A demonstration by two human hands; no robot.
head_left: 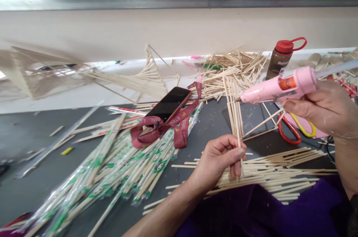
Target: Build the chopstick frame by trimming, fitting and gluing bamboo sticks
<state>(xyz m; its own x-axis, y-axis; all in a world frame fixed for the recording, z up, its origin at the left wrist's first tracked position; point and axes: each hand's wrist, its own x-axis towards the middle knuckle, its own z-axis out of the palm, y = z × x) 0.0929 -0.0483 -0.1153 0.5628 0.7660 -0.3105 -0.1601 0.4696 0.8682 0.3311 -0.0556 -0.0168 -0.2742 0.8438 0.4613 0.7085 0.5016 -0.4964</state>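
My left hand (223, 157) pinches a thin wooden stick (238, 129) near its lower end, between thumb and fingers. Just beyond it stands a fan-like framework of sticks (229, 104), whose lower part meets the held stick; whether the two are joined I cannot tell. My right hand (330, 106) is wrapped round a pink hot glue gun (279, 88), with a clear glue stick (338, 68) poking out of its back. The nozzle points left and sits close to the upper part of the sticks. Two longer sticks (263, 122) slant off to the right behind them.
Loose sticks (268, 177) lie in front of me. Wrapped chopsticks (112, 177) and a phone (170, 104) with a red strap lie left. Behind are a stick pile (237, 67), a twisted stick structure (148, 76) and a bottle (279, 60). Red-and-yellow-handled scissors (291, 132) rest right.
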